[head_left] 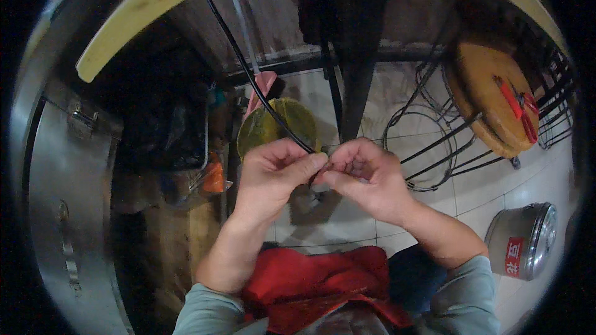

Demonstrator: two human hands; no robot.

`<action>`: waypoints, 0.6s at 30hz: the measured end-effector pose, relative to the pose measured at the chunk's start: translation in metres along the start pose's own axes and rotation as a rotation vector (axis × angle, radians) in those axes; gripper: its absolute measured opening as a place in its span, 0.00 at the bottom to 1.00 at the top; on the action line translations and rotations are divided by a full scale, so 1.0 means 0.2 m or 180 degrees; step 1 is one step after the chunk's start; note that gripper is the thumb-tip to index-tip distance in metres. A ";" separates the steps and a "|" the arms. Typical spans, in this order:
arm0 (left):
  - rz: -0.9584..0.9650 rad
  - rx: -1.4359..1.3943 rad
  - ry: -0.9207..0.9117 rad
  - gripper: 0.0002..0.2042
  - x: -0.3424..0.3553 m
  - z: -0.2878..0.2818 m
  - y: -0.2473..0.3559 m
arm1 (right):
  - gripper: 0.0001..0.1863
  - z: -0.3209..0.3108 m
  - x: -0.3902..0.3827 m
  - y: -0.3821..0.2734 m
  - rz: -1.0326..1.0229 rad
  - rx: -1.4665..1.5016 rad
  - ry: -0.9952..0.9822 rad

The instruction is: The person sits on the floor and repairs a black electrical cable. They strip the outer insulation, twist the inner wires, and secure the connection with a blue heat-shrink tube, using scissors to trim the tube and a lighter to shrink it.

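Note:
A black cable (239, 53) runs down from the upper left into my left hand (273, 170), which pinches it close to its end between thumb and fingers. My right hand (372, 180) meets it from the other side, thumb and fingertips closed around the cable's end. A small dark piece shows between the two sets of fingertips, too small to make out. Both hands are held above my lap, over a red apron (316, 273).
On the right, a stool with a round wooden seat (475, 80) carries red-handled tools (528, 118). A lidded metal pot (518, 242) stands below it. Ahead are a yellow bin (304, 115) and a pink dustpan (264, 84). A metal cabinet (68, 211) stands left, a yellow tabletop edge (143, 18) above.

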State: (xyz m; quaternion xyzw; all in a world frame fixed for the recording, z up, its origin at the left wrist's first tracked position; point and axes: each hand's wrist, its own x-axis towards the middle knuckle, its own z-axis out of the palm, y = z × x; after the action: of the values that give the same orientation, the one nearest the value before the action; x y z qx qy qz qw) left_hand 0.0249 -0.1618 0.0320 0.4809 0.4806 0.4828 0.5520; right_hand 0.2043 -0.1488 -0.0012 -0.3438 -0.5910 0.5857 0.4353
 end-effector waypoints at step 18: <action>-0.0564 -0.1915 -0.0533 0.07 0.04 0.09 -0.09 | 0.09 0.01 -0.13 0.05 0.0031 0.1180 0.0373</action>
State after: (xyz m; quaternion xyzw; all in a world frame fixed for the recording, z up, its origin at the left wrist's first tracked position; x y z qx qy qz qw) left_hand 0.0446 -0.1571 0.0158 0.2905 0.3092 0.5120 0.7469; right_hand 0.2116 -0.1732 -0.0145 -0.2941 -0.4450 0.6657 0.5219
